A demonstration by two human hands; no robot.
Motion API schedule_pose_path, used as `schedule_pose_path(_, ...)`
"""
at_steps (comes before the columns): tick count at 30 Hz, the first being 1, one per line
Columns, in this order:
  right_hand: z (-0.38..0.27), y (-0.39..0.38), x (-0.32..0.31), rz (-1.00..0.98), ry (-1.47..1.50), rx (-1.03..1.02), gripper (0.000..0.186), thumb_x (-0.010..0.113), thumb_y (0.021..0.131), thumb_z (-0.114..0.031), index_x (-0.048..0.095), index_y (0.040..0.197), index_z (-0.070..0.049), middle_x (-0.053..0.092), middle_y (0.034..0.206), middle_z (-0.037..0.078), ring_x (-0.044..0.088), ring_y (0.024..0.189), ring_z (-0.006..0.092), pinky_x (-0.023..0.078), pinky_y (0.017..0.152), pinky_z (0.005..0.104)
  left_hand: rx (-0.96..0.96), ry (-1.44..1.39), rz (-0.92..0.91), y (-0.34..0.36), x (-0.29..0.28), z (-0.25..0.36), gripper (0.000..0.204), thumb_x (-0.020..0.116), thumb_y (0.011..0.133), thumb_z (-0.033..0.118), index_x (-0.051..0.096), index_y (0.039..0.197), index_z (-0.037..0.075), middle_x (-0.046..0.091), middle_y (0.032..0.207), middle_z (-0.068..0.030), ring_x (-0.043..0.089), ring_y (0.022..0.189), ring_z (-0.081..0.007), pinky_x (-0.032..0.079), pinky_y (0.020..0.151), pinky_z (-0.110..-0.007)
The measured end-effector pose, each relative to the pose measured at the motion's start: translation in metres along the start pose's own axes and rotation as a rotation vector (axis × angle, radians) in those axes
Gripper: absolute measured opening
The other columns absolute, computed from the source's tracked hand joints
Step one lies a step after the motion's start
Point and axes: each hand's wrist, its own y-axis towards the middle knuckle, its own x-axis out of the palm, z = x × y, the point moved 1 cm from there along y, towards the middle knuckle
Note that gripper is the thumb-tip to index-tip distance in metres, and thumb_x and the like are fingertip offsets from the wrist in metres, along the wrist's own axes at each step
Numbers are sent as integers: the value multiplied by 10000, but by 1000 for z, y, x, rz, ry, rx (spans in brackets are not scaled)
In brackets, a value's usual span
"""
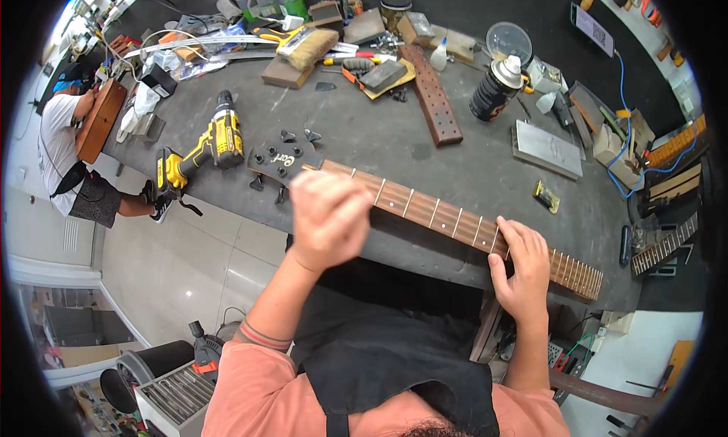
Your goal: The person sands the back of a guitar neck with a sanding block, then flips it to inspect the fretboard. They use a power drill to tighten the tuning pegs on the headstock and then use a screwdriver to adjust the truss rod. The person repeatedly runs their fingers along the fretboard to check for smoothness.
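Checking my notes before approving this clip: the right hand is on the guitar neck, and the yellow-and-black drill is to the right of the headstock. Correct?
Not quite: the head view shows the yellow-and-black drill to the left of the headstock. The right hand is on the guitar neck, as you say.

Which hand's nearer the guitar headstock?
Left. The left hand is just beside the headstock; the right hand is farther down the guitar neck, toward its opposite end.

Pale script lettering [285, 159] on dark guitar headstock [267, 162], just beyond left grip [330, 217]. Square code [599, 35] on phone screen [582, 20], far beyond right grip [523, 259], rightward. Spray can [491, 96], beyond right grip: pale print on dark body, too small to read.
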Motion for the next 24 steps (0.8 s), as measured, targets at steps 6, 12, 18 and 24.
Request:
schedule_pose_path(6, 0, -7, 14, 64, -112, 58, 564, 825, 1031, -326, 740, 1532, -81, 774, 1433, 137, 712, 1376, 383, 473, 1253, 585, -217, 161, 2, -7, -13, -30, 356, 775, 963, -82, 739, 1294, 45, 761, 1352, -143, 726, 1314, -384, 517, 1158, -516)
schedule_pose_path(12, 1, -10, 26, 139, -152, 15, 544, 758, 1069, -377, 755, 1511, -60, 794, 1451, 133, 735, 1367, 373, 481, 1246, 574, -205, 168, -60, -6, -12, -30, 317, 711, 1012, -100, 734, 1297, 36, 802, 1332, -141, 745, 1331, -376, 504, 1206, -519)
schedule_pose_path(18, 1, -9, 25, 140, -116, -8, 543, 737, 999, -259, 761, 1500, -52, 803, 1458, 149, 747, 1336, 378, 494, 1230, 566, -202, 134, -13, -10, -13, -34, 276, 661, 1038, -137, 730, 1262, 10, 811, 1277, -158, 759, 1274, -368, 547, 1156, -512)
schedule_pose_path(24, 1, -6, 25, 144, -118, -7, 511, 752, 1023, -282, 766, 1482, -57, 820, 1425, 143, 761, 1298, 370, 502, 1219, 560, -195, 114, -7, -12, -16, -34, 269, 657, 1036, -141, 730, 1257, -6, 799, 1247, -180, 756, 1239, -388, 557, 1139, -527)
